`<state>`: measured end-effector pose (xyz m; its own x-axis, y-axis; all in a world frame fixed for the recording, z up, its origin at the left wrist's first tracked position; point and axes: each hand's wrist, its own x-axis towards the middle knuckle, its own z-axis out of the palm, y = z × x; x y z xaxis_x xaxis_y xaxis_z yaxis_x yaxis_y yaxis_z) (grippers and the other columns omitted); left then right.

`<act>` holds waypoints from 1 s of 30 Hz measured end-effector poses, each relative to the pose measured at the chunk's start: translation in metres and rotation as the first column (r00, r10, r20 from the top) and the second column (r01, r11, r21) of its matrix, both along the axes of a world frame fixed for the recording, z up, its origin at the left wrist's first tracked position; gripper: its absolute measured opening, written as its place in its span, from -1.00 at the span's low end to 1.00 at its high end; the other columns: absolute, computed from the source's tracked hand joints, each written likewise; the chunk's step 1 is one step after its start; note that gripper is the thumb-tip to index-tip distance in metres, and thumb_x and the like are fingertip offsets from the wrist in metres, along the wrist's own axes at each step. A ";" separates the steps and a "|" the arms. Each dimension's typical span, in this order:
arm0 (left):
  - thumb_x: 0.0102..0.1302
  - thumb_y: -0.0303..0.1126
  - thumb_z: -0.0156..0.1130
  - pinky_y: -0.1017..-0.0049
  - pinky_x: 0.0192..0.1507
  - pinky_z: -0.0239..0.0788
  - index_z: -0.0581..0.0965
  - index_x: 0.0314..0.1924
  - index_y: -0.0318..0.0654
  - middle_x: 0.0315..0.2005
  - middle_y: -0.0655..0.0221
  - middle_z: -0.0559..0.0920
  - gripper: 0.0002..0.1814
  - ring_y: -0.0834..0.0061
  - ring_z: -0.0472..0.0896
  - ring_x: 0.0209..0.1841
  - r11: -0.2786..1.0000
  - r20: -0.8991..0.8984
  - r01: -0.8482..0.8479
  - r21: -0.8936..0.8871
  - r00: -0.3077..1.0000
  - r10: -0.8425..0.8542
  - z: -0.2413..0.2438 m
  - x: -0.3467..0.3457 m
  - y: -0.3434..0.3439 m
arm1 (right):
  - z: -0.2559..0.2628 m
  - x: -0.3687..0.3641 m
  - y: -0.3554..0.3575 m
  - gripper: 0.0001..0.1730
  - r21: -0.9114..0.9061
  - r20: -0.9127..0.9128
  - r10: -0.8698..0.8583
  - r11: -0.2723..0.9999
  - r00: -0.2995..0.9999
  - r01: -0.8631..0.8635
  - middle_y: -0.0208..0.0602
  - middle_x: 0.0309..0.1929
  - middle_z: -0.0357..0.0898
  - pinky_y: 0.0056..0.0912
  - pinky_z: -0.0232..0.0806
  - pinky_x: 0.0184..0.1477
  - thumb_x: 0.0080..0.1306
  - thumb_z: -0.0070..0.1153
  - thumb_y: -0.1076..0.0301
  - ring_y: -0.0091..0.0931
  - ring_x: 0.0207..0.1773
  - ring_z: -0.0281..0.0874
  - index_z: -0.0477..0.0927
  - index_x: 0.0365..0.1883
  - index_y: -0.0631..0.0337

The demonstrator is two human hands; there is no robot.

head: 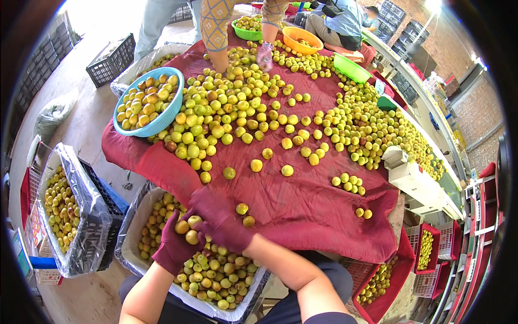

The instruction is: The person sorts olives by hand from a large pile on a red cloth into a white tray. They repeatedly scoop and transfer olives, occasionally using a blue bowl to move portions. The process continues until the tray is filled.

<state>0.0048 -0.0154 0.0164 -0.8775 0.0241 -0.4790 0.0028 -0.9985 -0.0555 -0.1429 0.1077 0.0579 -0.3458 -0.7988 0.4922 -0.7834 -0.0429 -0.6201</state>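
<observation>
My left hand (pixel 178 243), in a dark maroon glove, is cupped palm up with several yellow-green round fruits (pixel 192 237) in it. It sits over a plastic-lined crate (pixel 139 265) filled with the same kind of fruit. My right hand (pixel 224 222), gloved alike and blurred, reaches over the left one; whether its fingers hold a fruit cannot be made out. Beyond my hands spreads a dark red cloth (pixel 291 214) bearing a large heap of fruits (pixel 226 101) and some loose ones. Two fruits (pixel 245 215) lie just right of my right hand.
A blue basket (pixel 178 103) of fruit stands at the cloth's left edge. Another lined crate (pixel 97 239) is at left. A co-worker's gloved hand (pixel 265 56) touches the far heap. Orange (pixel 302 45) and green basins (pixel 352 69) lie beyond; red crates (pixel 398 279) stand lower right.
</observation>
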 end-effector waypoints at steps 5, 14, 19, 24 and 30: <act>0.33 0.13 0.04 0.61 -0.45 0.32 0.51 -0.04 -0.14 0.01 0.25 0.49 -0.50 0.31 0.40 -0.18 0.998 0.033 0.047 -0.045 0.998 -0.045 0.015 -0.011 -0.001 | -0.065 -0.221 0.043 -0.63 -0.103 0.127 -0.421 0.895 0.898 0.434 0.02 -0.07 0.49 -0.16 0.34 0.05 0.24 0.02 0.45 -0.13 0.02 0.47 0.46 0.04 0.29; 0.37 0.12 0.01 0.62 -0.46 0.33 0.54 -0.24 -0.12 -0.04 0.33 0.45 -0.56 0.36 0.39 -0.19 0.997 0.093 -0.071 -0.028 0.993 0.074 0.000 -0.006 -0.018 | -0.095 -0.298 -0.048 -0.49 0.301 -0.022 -0.591 0.765 0.807 0.569 -0.07 -0.23 0.67 -0.17 0.45 0.00 0.09 0.24 0.17 -0.21 -0.14 0.64 0.63 0.06 0.04; 0.36 0.15 0.03 0.67 -0.51 0.31 0.54 -0.22 -0.11 -0.05 0.35 0.45 -0.54 0.40 0.41 -0.22 0.996 0.089 -0.003 -0.090 0.996 0.011 0.003 -0.016 -0.010 | -0.151 -0.226 -0.071 -0.46 0.052 0.488 -0.045 0.998 0.871 0.023 -0.26 -0.06 0.65 -0.43 0.42 0.03 0.17 0.11 0.48 -0.52 -0.02 0.57 0.51 0.19 0.17; 0.37 0.21 -0.01 0.73 -0.59 0.27 0.53 -0.17 -0.11 0.02 0.30 0.48 -0.49 0.43 0.42 -0.27 0.987 0.091 0.032 -0.155 0.996 -0.018 0.022 -0.018 0.004 | -0.100 -0.115 -0.056 -0.52 0.050 0.428 -0.087 0.996 0.900 0.073 0.01 0.21 0.45 -0.28 0.34 0.21 0.14 0.03 0.54 -0.11 0.17 0.48 0.61 0.07 0.08; 0.42 0.20 -0.11 0.75 -0.70 0.15 0.47 -0.20 -0.11 -0.02 0.26 0.53 -0.49 0.50 0.41 -0.47 0.960 -0.062 0.146 -0.240 0.984 -0.166 0.012 -0.006 -0.009 | -0.084 -0.087 0.020 -0.61 -0.120 0.299 0.128 0.988 0.946 -0.096 -0.08 0.07 0.51 -0.24 0.36 0.11 0.10 0.09 0.55 -0.21 0.10 0.50 0.64 -0.06 0.13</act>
